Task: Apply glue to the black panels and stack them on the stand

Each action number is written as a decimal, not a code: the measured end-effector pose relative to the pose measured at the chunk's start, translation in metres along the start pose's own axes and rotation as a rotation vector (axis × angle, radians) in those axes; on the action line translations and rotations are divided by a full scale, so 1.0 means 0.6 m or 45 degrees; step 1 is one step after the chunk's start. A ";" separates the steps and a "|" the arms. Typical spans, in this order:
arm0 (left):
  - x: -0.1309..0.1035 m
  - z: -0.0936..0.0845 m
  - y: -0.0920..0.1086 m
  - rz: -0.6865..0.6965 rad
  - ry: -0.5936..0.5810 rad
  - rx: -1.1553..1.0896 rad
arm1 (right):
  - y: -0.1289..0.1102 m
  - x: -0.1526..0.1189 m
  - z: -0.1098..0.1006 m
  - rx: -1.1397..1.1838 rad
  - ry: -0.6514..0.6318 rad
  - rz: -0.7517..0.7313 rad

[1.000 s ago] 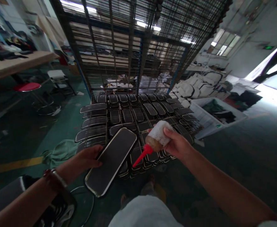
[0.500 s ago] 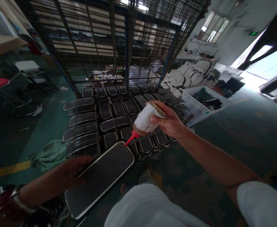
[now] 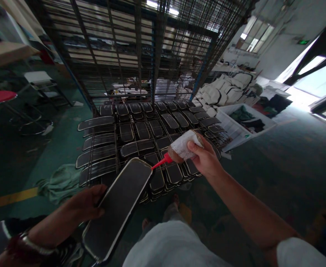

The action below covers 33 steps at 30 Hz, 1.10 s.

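Observation:
My left hand (image 3: 89, 204) grips the left edge of a long dark panel (image 3: 118, 209) with rounded corners and a pale rim. The panel slants up toward the middle of the view. My right hand (image 3: 206, 154) is wrapped round a white bottle (image 3: 183, 145) with brownish stains, tipped down to the left. Its red nozzle (image 3: 160, 162) meets the panel's rim at the upper right corner. Behind them, many similar dark panels (image 3: 136, 147) lie in rows on a wire rack.
Upright wire grids (image 3: 149, 48) stand behind the panels. At right is a white bin (image 3: 235, 129) holding dark cloth, near a pile of white bundles (image 3: 224, 89). A green cloth (image 3: 60, 183) lies on the floor at left, below a red stool (image 3: 0, 97).
The panel has turned to a steeper slant. My right hand and the bottle have moved right and down, and the nozzle tip has passed from the panel's top end to its right corner.

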State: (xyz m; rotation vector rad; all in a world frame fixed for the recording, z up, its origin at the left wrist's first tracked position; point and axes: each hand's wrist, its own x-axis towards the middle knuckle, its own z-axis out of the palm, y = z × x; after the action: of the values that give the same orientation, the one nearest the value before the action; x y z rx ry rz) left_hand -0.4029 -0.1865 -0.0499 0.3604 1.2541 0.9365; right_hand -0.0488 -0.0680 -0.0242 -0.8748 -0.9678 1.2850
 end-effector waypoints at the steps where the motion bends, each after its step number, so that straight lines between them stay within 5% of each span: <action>1: 0.002 -0.002 -0.003 0.000 -0.084 0.093 | 0.007 -0.001 0.000 0.020 0.040 0.011; 3: 0.007 -0.006 -0.003 0.007 -0.202 0.256 | 0.018 -0.004 0.000 0.042 0.093 0.027; 8: 0.016 -0.005 0.005 0.045 -0.201 0.352 | 0.036 -0.017 0.000 0.074 0.134 0.061; 19: 0.038 -0.022 -0.018 0.042 -0.216 0.193 | 0.065 -0.065 0.018 0.115 0.137 0.183; 33: 0.035 0.009 -0.004 0.028 -0.220 0.173 | 0.089 -0.133 0.030 0.044 0.048 0.249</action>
State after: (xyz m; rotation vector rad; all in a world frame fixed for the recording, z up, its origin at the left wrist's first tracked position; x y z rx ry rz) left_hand -0.3966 -0.1707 -0.0635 0.5517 1.1592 0.8223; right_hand -0.0873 -0.1428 -0.0745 -0.9822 -0.8438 1.4418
